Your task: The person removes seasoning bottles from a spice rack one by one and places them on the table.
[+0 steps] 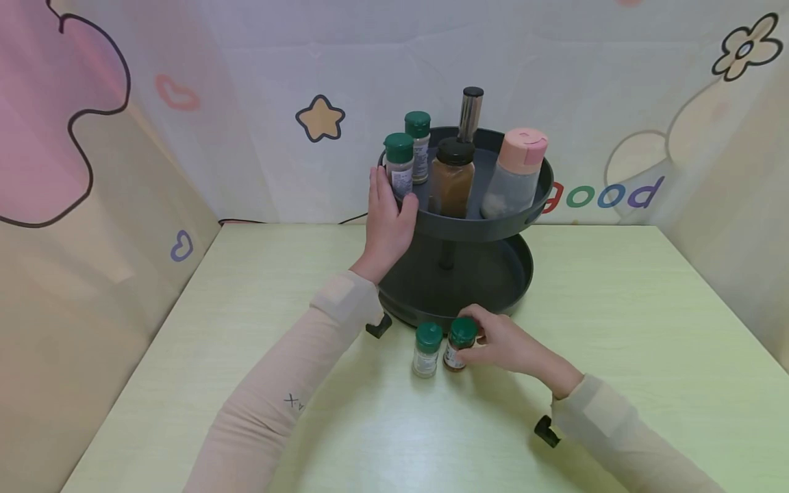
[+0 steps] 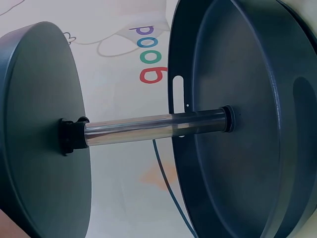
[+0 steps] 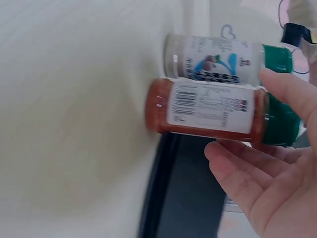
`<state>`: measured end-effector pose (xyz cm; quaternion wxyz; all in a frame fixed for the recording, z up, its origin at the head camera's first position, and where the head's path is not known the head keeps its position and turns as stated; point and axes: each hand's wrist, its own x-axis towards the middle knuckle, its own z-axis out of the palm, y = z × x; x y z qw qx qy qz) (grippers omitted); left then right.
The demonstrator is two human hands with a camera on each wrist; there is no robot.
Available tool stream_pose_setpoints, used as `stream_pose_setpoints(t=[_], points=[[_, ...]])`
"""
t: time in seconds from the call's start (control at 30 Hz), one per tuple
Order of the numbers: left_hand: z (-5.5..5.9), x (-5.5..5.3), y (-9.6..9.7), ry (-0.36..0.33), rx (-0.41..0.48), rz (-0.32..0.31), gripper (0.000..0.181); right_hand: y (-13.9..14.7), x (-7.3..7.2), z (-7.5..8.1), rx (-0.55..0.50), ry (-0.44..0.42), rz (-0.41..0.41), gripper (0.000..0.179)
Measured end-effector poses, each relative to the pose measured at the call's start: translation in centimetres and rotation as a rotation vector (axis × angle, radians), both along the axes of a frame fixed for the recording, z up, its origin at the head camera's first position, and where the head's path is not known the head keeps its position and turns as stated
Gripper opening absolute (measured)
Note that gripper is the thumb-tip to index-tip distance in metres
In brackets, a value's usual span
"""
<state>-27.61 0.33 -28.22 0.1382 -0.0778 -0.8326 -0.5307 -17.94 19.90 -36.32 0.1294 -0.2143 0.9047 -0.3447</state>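
A dark two-tier turntable rack stands on the table. My left hand rests against the left outer side of its upper tier, fingers extended upward. In the left wrist view, a shiny post joins the tiers. At the rack's front, my right hand has its thumb and fingers round a red-brown spice jar with a green cap. That jar is upright, its base at the table. Close on its left stands a pale spice jar with a green cap.
The upper tier carries two green-capped jars, a black-lidded brown jar, a tall dark-topped container and a pink-capped bottle. A bare lower tier sits beneath. Behind the table hangs a printed cloth.
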Motion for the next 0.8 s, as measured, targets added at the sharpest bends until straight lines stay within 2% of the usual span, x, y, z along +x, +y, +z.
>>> stream_pose_setpoints(t=[0.27,0.43,0.67,0.8], points=[[-0.1,0.1,0.0,0.004,0.003,-0.002,0.066,0.8,-0.1,2.0,-0.062,0.010,0.010,0.059],[-0.1,0.1,0.0,0.001,0.007,-0.001,0.067,1.0,0.0,3.0,-0.067,0.098,0.008,0.054],[-0.1,0.1,0.0,-0.005,0.000,0.001,0.066,1.4,-0.1,4.0,-0.037,0.111,-0.051,0.049],[-0.1,0.0,0.0,-0.004,0.003,0.001,0.066,1.5,-0.1,4.7,-0.036,0.147,-0.071,0.044]])
